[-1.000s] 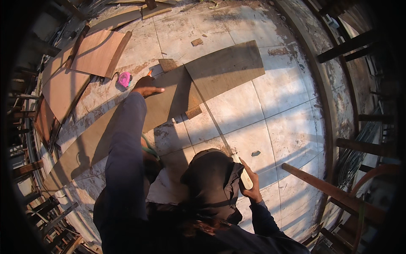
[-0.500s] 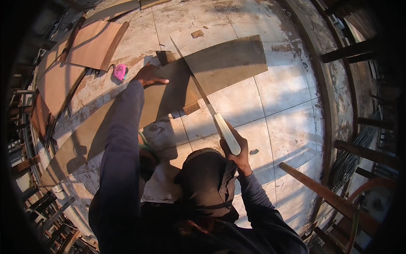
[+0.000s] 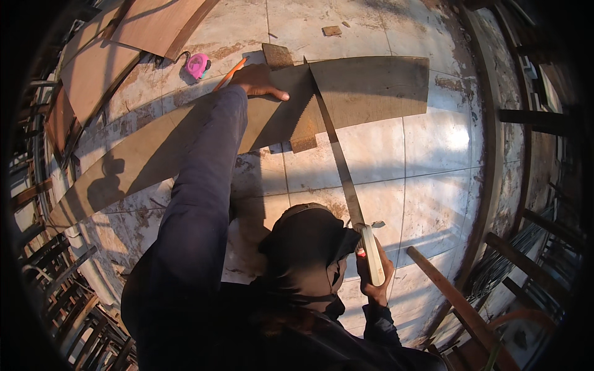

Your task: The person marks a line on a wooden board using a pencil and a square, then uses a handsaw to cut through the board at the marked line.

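A long, thin wooden board (image 3: 377, 83) lies slantwise across the floor, propped on a wood block (image 3: 303, 141) whose ends stick out on both sides. My left hand (image 3: 257, 81) bears down on the board, its thumb stretched along the top and its other fingers mostly hidden at the far edge. Around the pale handle of a handsaw (image 3: 337, 154), my right hand (image 3: 380, 272) is closed, low and close to my body. The blade crosses the board's near edge just right of the block, and its tip reaches the far edge. An orange pencil-like stick (image 3: 229, 75) lies beside my left hand.
A pink tape measure (image 3: 198, 65) rests on the tiled floor (image 3: 371, 154) beyond the board. Curved wooden panels (image 3: 158, 28) are at the upper left. A wood scrap (image 3: 331, 30) lies at the far side. A wooden bar (image 3: 445, 284) juts in at the right.
My right hand has drawn the saw back toward my body. The whole view has shifted, and the orange stick has come into sight. My left hand stays on the board.
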`<state>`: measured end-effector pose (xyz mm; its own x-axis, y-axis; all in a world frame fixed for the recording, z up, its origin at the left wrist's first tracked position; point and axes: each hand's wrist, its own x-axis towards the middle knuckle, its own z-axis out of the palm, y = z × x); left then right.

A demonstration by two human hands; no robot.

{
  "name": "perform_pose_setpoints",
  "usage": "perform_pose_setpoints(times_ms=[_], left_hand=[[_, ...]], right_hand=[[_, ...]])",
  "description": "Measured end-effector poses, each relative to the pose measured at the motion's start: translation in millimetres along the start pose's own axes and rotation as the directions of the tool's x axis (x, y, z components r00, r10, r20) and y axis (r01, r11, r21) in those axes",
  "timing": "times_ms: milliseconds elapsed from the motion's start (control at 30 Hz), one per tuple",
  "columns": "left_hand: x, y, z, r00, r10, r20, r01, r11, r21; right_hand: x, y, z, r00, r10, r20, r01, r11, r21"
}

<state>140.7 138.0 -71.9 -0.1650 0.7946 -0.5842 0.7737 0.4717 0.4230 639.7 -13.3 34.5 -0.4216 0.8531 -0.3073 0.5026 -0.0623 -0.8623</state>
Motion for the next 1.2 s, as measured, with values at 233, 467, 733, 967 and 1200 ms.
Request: perform_pose_setpoints(times_ms=[233, 467, 733, 967, 1200], left_hand=[[-6, 23, 7, 0.972, 0.019, -0.233, 0.032, 0.976, 0.214], [-23, 14, 0, 0.988, -0.067, -0.139, 0.079, 0.994, 0.08], [-15, 37, -6, 0.972, -0.024, -0.233, 0.065, 0.983, 0.171], [-29, 11, 2, 0.991, -0.063, -0.115, 0.072, 0.995, 0.07], [-27, 53, 13, 0.962, -0.05, -0.269, 0.119, 0.961, 0.248]], right_hand=[[209, -32, 86, 0.942, -0.327, -0.071, 0.334, 0.931, 0.148], [18, 8, 4, 0.999, -0.004, 0.044, 0.002, 1.0, 0.031], [208, -26, 82, 0.911, -0.397, -0.107, 0.411, 0.888, 0.207], [-6, 12, -3, 0.995, 0.063, 0.079, -0.069, 0.995, 0.072], [216, -34, 77, 0.911, -0.393, -0.125, 0.411, 0.891, 0.191]])
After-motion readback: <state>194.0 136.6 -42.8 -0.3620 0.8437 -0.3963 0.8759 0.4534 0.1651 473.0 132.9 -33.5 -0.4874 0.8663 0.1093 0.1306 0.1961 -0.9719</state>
